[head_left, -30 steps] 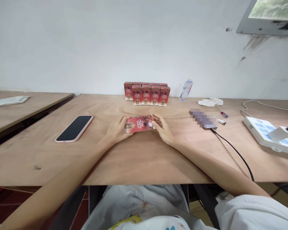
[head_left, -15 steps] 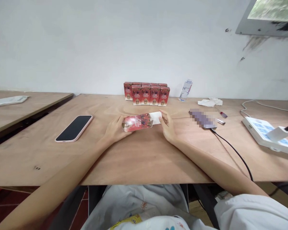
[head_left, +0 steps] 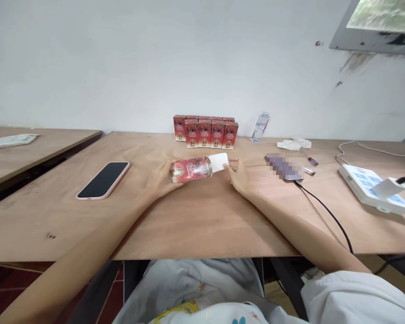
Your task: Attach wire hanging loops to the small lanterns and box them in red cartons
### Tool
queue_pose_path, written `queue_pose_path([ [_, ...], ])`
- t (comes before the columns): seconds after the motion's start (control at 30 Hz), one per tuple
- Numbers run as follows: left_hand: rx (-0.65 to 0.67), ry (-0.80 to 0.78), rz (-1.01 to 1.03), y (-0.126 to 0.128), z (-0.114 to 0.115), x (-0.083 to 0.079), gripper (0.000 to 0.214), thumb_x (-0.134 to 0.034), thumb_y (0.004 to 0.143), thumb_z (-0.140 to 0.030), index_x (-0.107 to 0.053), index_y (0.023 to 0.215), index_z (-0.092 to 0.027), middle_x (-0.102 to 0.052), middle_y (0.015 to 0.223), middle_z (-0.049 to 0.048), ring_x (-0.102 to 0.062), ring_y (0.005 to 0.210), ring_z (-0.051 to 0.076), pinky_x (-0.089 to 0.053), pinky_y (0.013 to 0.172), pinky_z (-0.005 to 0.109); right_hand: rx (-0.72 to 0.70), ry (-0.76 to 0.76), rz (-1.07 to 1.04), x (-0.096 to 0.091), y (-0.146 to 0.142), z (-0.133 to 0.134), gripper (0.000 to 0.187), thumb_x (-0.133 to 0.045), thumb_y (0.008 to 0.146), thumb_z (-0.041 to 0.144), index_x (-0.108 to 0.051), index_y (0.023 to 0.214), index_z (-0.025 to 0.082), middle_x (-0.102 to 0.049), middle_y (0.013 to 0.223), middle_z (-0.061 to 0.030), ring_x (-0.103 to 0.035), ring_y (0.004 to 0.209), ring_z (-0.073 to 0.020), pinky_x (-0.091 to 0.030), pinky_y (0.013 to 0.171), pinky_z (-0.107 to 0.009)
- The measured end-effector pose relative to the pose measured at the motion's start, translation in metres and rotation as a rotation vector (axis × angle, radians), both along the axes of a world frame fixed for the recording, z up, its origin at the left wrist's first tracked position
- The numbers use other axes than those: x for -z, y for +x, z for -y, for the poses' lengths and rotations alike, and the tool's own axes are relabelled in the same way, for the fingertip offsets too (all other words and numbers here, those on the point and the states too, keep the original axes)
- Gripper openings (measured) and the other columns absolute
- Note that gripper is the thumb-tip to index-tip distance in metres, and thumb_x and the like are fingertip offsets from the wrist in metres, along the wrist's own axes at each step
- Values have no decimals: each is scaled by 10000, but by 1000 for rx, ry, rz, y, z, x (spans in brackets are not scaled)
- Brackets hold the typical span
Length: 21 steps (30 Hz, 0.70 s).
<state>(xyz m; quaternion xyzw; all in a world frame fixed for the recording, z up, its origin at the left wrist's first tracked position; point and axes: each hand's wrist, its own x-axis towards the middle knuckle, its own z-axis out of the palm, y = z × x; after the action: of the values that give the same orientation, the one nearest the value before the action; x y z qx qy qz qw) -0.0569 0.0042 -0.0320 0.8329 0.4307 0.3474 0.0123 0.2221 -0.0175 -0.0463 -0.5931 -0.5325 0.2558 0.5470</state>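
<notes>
A red printed cardboard box [head_left: 192,170] lies tilted between my hands, just above the table. Its right end has a white flap [head_left: 218,162] sticking out. My left hand [head_left: 162,179] is closed around the left end of the box, its fingers partly hidden behind it. At the other end, my right hand [head_left: 239,177] pinches the edge of the white flap with the thumb in front; part of the fingers is hidden. What is inside the box cannot be seen.
Several matching red boxes [head_left: 204,134] stand in rows by the wall. Beside them leans a clear bottle [head_left: 260,127]. A phone [head_left: 103,181] lies left; a charging phone [head_left: 283,167], tissue [head_left: 294,144], small screwdriver [head_left: 312,161] and power strip [head_left: 374,189] lie right.
The box has turned slightly so its front face and white flap show more. My right fingers have shifted on the flap, with the index finger now more apart from it.
</notes>
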Motion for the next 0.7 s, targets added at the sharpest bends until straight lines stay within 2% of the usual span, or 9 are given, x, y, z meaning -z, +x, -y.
queue_pose_path([
  [0.1,-15,26,-20,-2,-4,3,588,-701,744,-414,-463,1240,-208,-638,1183,85,-622,1066,291,-519,882,396,-10,163,140,-1,-6,11,237,-518,883,438,-483,995,232,-420,436,122,-432,403,-125,-361,522,-249],
  [0.27,-6,156,-92,-2,-4,6,555,-665,776,-440,-486,1235,-185,-617,1187,116,-598,1105,299,-497,945,423,-273,250,279,-3,-20,26,231,-461,898,411,-607,954,239,-489,448,88,-474,427,-109,-383,569,-239],
  [0.43,13,245,-103,-1,-3,6,517,-624,807,-408,-487,1266,-213,-590,1251,123,-555,1186,292,-470,994,434,-344,127,177,-2,-24,28,344,-455,899,474,-682,964,223,-493,423,73,-474,383,-108,-383,498,-229],
  [0.5,7,268,-109,-2,-3,5,479,-604,828,-416,-499,1255,-229,-584,1275,117,-545,1207,288,-458,1009,440,-331,94,152,0,-23,26,353,-465,892,483,-691,923,214,-499,424,67,-478,380,-105,-379,476,-222],
  [0.6,-31,324,-116,-2,-1,5,446,-577,852,-432,-510,1246,-235,-587,1275,116,-542,1216,286,-447,1022,437,-291,67,174,1,-22,23,334,-516,861,479,-670,745,207,-523,428,51,-491,394,-97,-375,470,-210],
  [0.7,-21,362,-139,1,3,6,448,-573,855,-457,-523,1241,-235,-597,1259,131,-554,1201,295,-465,999,448,-302,-11,74,-1,-24,22,369,-559,805,450,-562,532,201,-512,392,40,-451,354,-82,-336,424,-203],
])
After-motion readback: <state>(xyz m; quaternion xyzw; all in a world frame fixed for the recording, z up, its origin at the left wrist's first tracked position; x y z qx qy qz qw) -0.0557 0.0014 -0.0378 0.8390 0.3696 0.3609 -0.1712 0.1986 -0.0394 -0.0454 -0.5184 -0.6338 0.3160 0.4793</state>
